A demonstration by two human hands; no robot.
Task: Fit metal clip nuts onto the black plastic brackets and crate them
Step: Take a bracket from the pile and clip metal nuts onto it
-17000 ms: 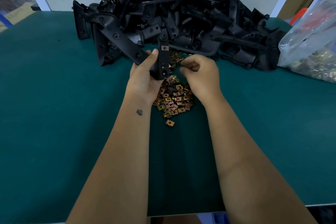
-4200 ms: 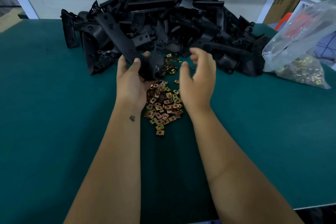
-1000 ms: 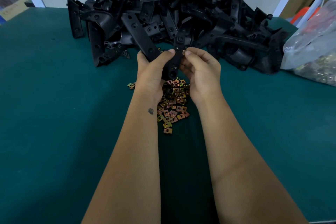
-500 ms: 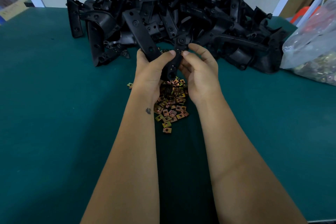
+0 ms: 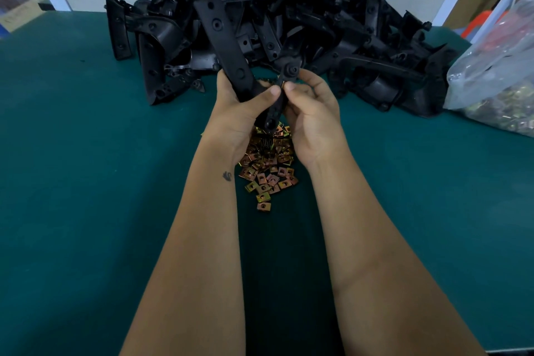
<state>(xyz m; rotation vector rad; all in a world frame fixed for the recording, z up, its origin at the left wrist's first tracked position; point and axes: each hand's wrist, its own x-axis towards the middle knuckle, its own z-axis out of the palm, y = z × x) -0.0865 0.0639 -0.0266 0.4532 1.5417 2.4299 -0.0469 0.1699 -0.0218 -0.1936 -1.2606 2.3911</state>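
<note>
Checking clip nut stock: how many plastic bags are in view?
1: the clear plastic bag lies at the table's right edge, beside the bracket pile. More may sit outside the frame.

Matte black moulded plastic bracket (image 5: 231, 46), uniformly black with round holes along its flat arm, is seen against a heap of black plastic brackets (image 5: 332, 23) of the same unpatterned black at the far edge of the bench. Dark teal cloth-covered bench top (image 5: 86, 182) is plain, with no pattern. Small square metal clip nuts (image 5: 268, 173) are coloured iridescent gold, copper and pink, each with a dark centre hole. A small dark mark is shown on the left wrist (image 5: 227, 176). Clear plastic bag (image 5: 497, 72) at the right edge is greyish-transparent, with yellow-gold contents and a red patch inside. Far wall is pale off-white.
</note>
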